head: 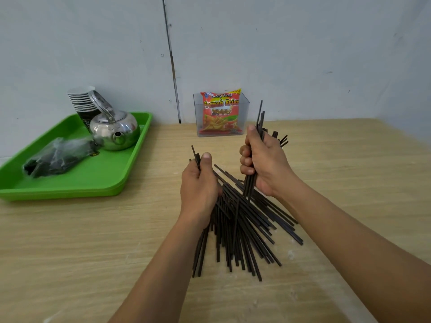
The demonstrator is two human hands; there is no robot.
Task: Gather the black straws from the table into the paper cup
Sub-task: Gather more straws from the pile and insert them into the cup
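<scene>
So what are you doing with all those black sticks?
They are black straws, and a person is picking them up off the wooden table. The right hand grips a small bunch held nearly upright, and the left hand closes on a few more from the pile. Most straws lie loose on the table. A stack of paper cups stands on the green tray beside a metal kettle, so no straws are in a cup yet.
</scene>
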